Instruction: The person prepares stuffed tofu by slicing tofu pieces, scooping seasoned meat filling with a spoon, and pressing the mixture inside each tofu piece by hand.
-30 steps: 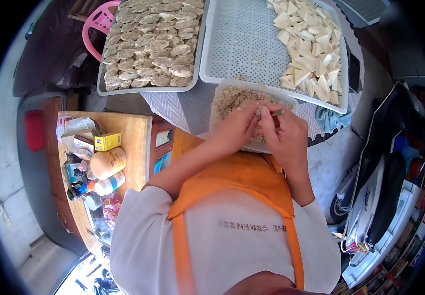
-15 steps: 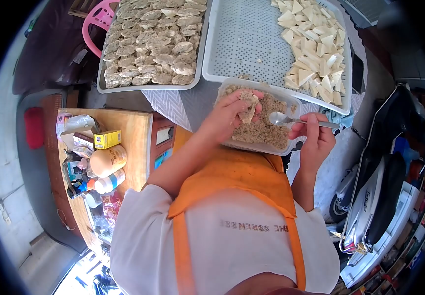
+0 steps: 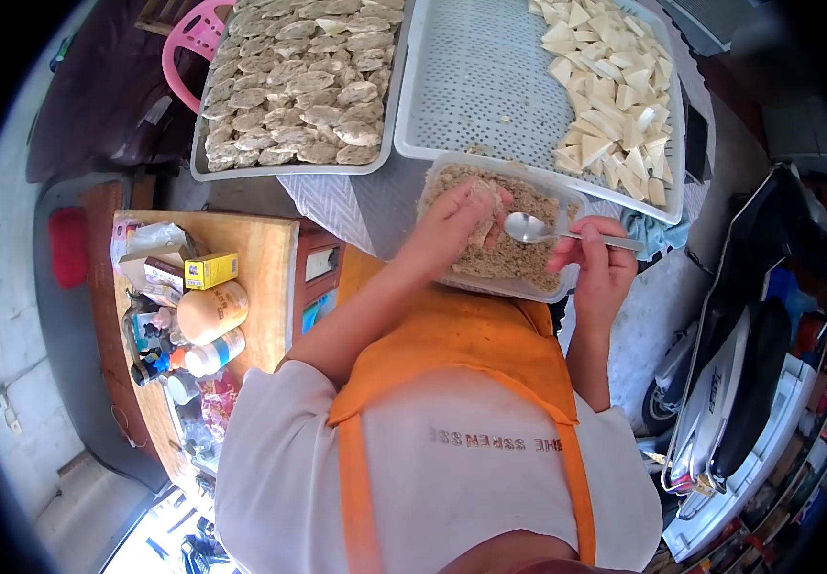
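- Behind the plastic tub [image 3: 501,285], leftward, coated pieces [image 3: 298,86] are lined up on a tray [image 3: 289,173].
- Over the tub's crumbly mixture [image 3: 514,262], an apparently coated lump [image 3: 483,228] is clasped by the left hand [image 3: 453,218].
- Over its right side, a metal spoon [image 3: 536,229] is gripped by the right hand [image 3: 601,268].
- Behind it, rightward, pale wedges [image 3: 614,91] are heaped on a perforated tray [image 3: 471,77].

side by side at the back, the left tray [image 3: 337,173] carries rows of lumps [image 3: 298,81] while the right tray [image 3: 471,77] holds wedges [image 3: 614,96] along its right side; a cloth [image 3: 322,206] lies beneath. just before the right tray sits a tub [image 3: 504,286] of mix [image 3: 518,263]. over it is the left hand [image 3: 452,220]; at its right edge, the right hand [image 3: 600,263] holds a spoon [image 3: 526,227] pointing left. boxes [image 3: 210,272] and jars [image 3: 212,313] stand on a desk [image 3: 275,258] at left; what appears to be a motorbike [image 3: 719,402] is at right.
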